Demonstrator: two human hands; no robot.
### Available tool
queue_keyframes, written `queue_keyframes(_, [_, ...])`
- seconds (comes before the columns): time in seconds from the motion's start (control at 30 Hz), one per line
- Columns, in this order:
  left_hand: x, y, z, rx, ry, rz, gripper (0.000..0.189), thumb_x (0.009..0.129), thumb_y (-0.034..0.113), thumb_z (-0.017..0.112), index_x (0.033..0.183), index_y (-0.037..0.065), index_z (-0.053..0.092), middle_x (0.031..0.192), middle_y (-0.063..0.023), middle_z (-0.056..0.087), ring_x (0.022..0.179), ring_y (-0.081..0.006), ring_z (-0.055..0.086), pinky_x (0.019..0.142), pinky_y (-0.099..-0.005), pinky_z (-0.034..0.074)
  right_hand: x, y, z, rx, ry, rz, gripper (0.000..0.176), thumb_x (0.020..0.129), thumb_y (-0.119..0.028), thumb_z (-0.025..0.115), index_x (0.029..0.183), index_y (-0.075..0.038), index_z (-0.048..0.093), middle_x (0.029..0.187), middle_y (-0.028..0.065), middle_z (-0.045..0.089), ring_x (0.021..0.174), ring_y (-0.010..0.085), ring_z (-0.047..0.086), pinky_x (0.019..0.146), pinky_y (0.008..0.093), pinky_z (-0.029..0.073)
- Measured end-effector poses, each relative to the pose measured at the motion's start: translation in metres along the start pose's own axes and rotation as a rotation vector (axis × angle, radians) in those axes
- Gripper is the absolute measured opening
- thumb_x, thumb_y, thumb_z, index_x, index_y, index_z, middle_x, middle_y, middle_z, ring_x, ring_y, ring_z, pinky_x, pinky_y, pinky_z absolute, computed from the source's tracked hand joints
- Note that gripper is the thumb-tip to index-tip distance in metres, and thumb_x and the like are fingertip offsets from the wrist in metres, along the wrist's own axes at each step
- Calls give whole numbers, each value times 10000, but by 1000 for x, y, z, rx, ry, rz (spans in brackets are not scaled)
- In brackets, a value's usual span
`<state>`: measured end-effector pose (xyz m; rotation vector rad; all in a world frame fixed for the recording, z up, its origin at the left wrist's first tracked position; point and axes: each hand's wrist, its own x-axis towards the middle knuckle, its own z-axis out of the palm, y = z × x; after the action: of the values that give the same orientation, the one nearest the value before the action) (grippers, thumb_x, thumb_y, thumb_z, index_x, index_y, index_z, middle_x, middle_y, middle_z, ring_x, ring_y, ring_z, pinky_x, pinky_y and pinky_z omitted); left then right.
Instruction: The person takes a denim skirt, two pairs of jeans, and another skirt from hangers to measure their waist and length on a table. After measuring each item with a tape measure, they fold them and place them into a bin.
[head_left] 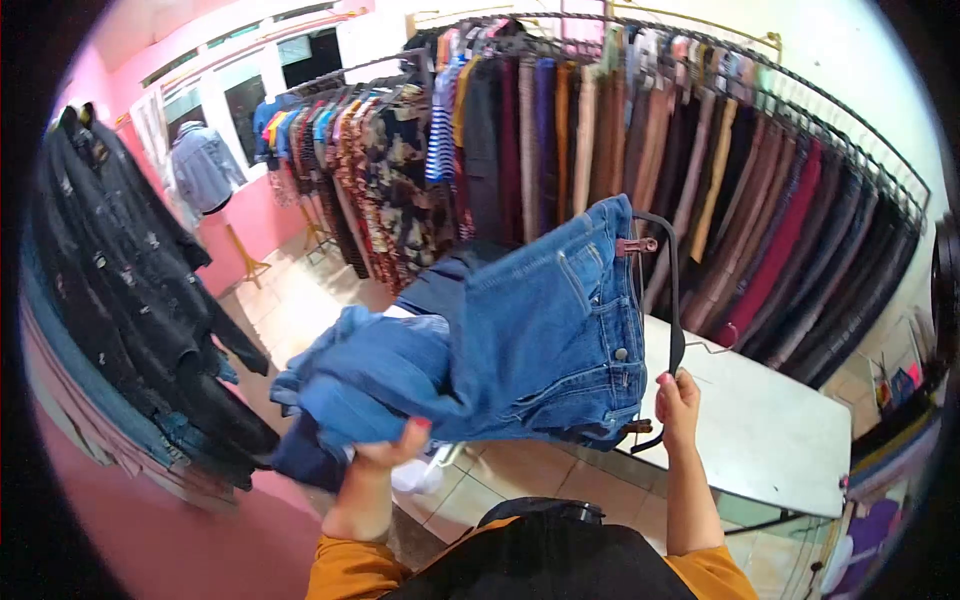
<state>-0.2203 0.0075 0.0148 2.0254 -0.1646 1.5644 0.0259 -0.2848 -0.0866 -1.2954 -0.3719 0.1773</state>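
Left hand [395, 447] grips jeans [540, 340] underneath; right hand [678, 402] seemingly holds their hanger [673, 290].

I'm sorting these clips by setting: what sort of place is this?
Probably a clothing shop: a rack packed with hanging trousers, dark jackets hung alongside, and the left hand gripping blue jeans clipped to a hanger in the right hand.
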Motion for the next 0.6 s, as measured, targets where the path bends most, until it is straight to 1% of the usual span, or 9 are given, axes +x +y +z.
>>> queue_keyframes(0.07, [-4,9,14,-44,-499,230,474,740,306,691,1083,7,557,1082,-121,570,1032,-285,527,945,-438,373,-21,-13,-48,-40,87,-18,202,929,-229,520,797,-77,531,531,-62,401,404,12,305,356,177,210])
queue_keyframes(0.13, [17,77,67,48,-741,201,437,764,428,625,1032,83,633,1115,-171,579,1077,-361,511,934,-469,377,-45,-30,-98,-163,214,-34,244,939,-238,499,779,-56,525,537,-57,404,417,14,315,367,170,219])
queue_keyframes(0.17, [0,71,75,12,-755,205,437,764,428,625,1032,83,633,1115,-171,579,1077,-361,511,934,-469,377,-58,-36,-125,-218,270,-65,237,936,-233,504,775,-59,523,543,-56,408,430,16,326,377,171,231])
queue_keyframes(0.33, [-142,101,168,-268,-901,-271,479,782,465,609,1048,67,625,1118,-171,581,1075,-340,521,935,-434,385,-130,-68,-233,-591,579,-272,167,854,-100,615,749,-44,498,589,-71,396,522,15,313,457,201,225])
queue_keyframes(0.43, [-216,134,235,-415,-1022,-564,505,793,488,599,1057,57,621,1119,-172,583,1074,-328,527,935,-413,389,-172,-113,-260,-846,715,-170,169,832,-83,631,728,-17,516,568,-54,423,523,15,323,462,206,226])
queue_keyframes(0.47, [-249,133,248,-441,-1045,-554,505,793,488,599,1057,57,621,1119,-172,583,1074,-328,527,935,-413,389,-184,-121,-271,-879,729,-146,168,827,-80,635,726,-14,517,556,-48,423,517,16,327,458,207,226])
queue_keyframes(0.53, [-283,140,269,-732,-1143,-938,398,834,385,601,1061,58,606,1008,-101,603,955,-194,559,847,-295,428,-205,-122,-298,-885,701,-256,148,809,-60,643,739,-5,525,515,-35,431,484,25,352,437,217,245])
queue_keyframes(0.57, [-280,138,269,-511,-1635,-1142,375,831,330,619,1057,31,597,992,-103,600,951,-157,555,810,-291,448,-214,-130,-296,-883,699,-229,137,802,-56,647,745,1,536,523,-27,459,489,28,383,442,215,273])
queue_keyframes(0.6, [-284,137,272,-521,-1654,-1126,375,831,330,619,1057,31,597,992,-103,600,951,-157,555,810,-291,448,-221,-140,-292,-880,696,-205,127,796,-51,651,752,6,547,531,-18,487,495,32,415,447,212,301])
